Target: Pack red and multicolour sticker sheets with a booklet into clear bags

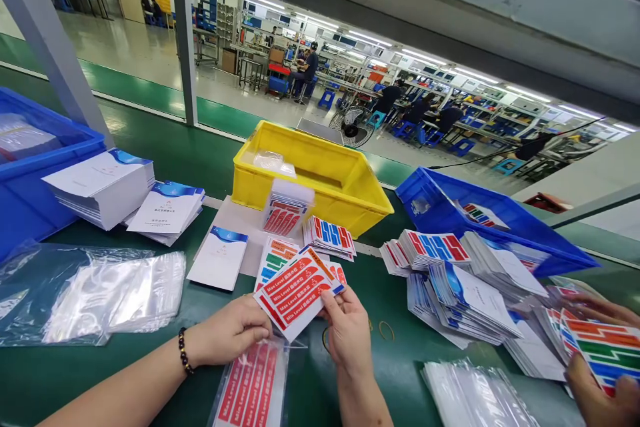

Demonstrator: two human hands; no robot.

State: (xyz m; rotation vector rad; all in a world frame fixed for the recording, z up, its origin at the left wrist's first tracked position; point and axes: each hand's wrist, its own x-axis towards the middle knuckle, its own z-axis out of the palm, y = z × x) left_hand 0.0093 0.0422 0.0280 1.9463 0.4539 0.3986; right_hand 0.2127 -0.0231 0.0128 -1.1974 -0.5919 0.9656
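My left hand (231, 331) and my right hand (347, 333) together pinch a fanned stack of sticker sheets (300, 290); the top one is red and white with "Max Level / Min Level" strips. Below it, against my left wrist, lies a clear bag (250, 387) with red label sheets inside. A bead bracelet (184, 351) is on my left wrist. Ahead on the green mat sit more sticker stacks (330, 237) and a white booklet (219, 257).
A yellow bin (320, 177) stands at centre back, blue bins at left (30, 173) and right (500, 220). Booklet piles (105, 187), clear bags (115, 290) and mixed stacks (465, 287) cover the mat. Another person's hands (600, 360) hold coloured sheets at lower right.
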